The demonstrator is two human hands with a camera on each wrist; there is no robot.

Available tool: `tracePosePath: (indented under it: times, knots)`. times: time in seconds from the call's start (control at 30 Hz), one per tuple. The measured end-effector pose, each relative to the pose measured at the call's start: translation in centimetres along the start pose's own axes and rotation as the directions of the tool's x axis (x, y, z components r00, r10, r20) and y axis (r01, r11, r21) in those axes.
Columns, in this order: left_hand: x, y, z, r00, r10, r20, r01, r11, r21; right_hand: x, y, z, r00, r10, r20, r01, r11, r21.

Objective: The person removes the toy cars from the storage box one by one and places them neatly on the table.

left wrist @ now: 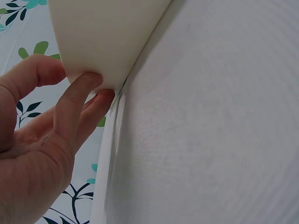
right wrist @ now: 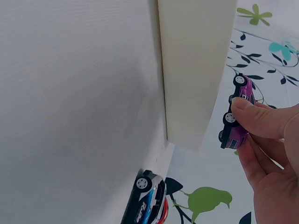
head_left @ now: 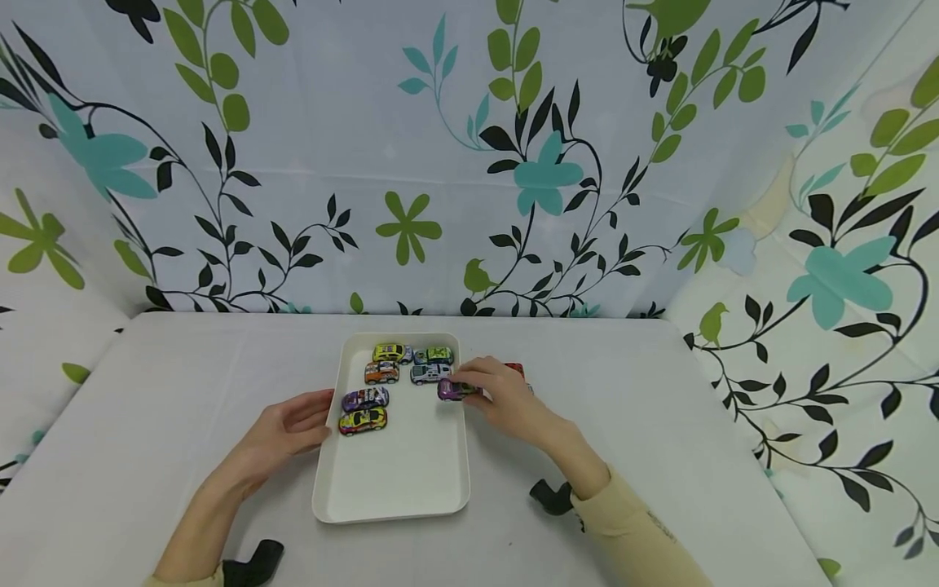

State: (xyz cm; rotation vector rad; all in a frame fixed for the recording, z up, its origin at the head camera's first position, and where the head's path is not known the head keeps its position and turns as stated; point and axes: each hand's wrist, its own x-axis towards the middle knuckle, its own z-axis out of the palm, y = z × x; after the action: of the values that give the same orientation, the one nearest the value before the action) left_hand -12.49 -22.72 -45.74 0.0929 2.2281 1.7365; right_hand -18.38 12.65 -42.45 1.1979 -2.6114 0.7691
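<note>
A white tray holds several small toy cars in its far half, among them a purple toy car and a yellow toy car by the left wall. My left hand is at the tray's left side, its fingertips against the outer wall. Over the tray's right rim, my right hand pinches another purple toy car between thumb and fingers. It is raised above the rim in the right wrist view, with its wheels showing.
Outside the tray on the right, a red, blue and white toy car stands on the white table, partly hidden behind the right hand in the head view. Orange and silver cars sit inside. A leaf-patterned cloth hangs behind.
</note>
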Motion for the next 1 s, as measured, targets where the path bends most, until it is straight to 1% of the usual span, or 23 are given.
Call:
tracePosePath:
  times: [0.4, 0.63, 0.83, 1.0]
  knots:
    - [0.0, 0.0, -0.1, 1.000, 0.012, 0.011, -0.012, 1.000, -0.010, -2.1, 1.2, -0.5, 0.999, 0.035, -0.014, -0.035, 0.999, -0.022]
    - [0.0, 0.0, -0.1, 1.000, 0.008, 0.009, -0.008, 1.000, -0.013, -3.1, 1.8, -0.5, 0.999, 0.029, -0.042, -0.030, 0.999, -0.024]
    - [0.0, 0.0, -0.1, 1.000, 0.010, 0.010, -0.010, 1.000, -0.023, -4.0, 2.2, -0.5, 0.996, 0.083, -0.036, -0.084, 0.996, -0.013]
    - [0.0, -0.1, -0.2, 1.000, 0.014, 0.006, -0.014, 1.000, -0.018, -4.9, 2.6, -0.5, 0.995, 0.087, -0.053, -0.088, 0.996, -0.020]
